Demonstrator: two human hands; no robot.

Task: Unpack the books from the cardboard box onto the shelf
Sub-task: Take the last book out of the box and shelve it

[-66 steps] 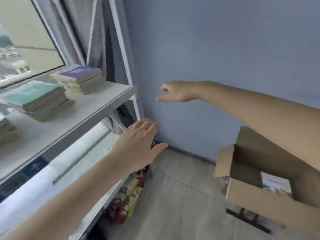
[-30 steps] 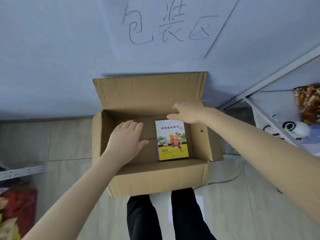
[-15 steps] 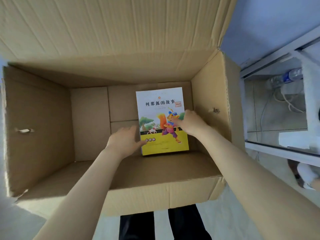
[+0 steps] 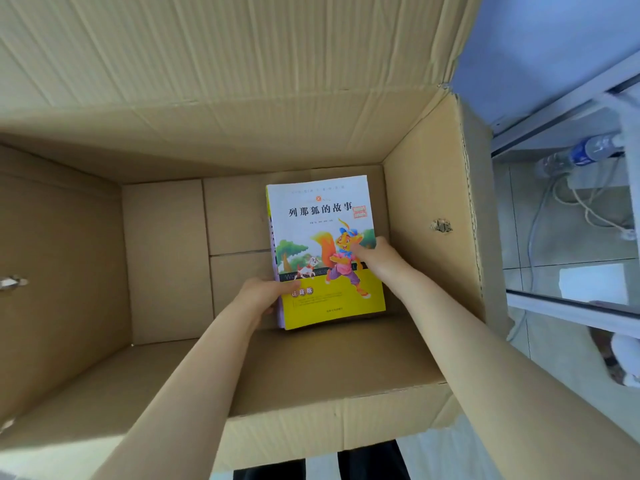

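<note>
Bare skin: the left hand (image 4: 266, 296) and right hand (image 4: 379, 256) are clamped on the book stack (image 4: 325, 251) inside the cardboard box (image 4: 166, 258). Tiled floor (image 4: 568, 244) is seen beside; lower titles are hidden.

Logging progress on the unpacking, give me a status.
Both hands in the cardboard box. Left hand and right hand grip the book stack. Nothing blocking the lift.
</note>
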